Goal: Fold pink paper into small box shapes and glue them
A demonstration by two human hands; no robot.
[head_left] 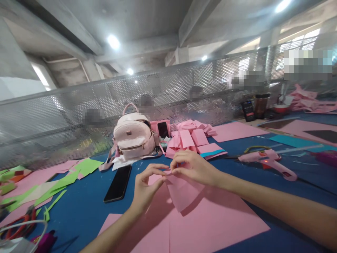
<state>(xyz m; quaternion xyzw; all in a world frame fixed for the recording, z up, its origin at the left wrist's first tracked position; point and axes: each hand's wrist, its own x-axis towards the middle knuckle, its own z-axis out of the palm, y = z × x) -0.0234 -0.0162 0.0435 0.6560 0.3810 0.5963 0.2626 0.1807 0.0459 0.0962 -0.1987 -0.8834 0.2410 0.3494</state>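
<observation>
Between my two hands hangs a small pink paper piece (184, 193), held by its upper edge above the table. My left hand (149, 186) pinches the upper left corner with thumb and forefinger. Close beside it, my right hand (193, 167) pinches the same edge, fingers curled together. Under them lie large pink paper sheets (210, 225) flat on the blue table. To the right of my right hand rests a pink hot glue gun (265, 160) with a small red light showing.
A black phone (118, 183) lies left of my hands. Behind stand a pale pink backpack (134, 135) and a heap of folded pink paper (189, 138). Green paper scraps (63, 182) and red-handled scissors (22, 223) are at left. A perforated metal screen (168, 91) borders the table.
</observation>
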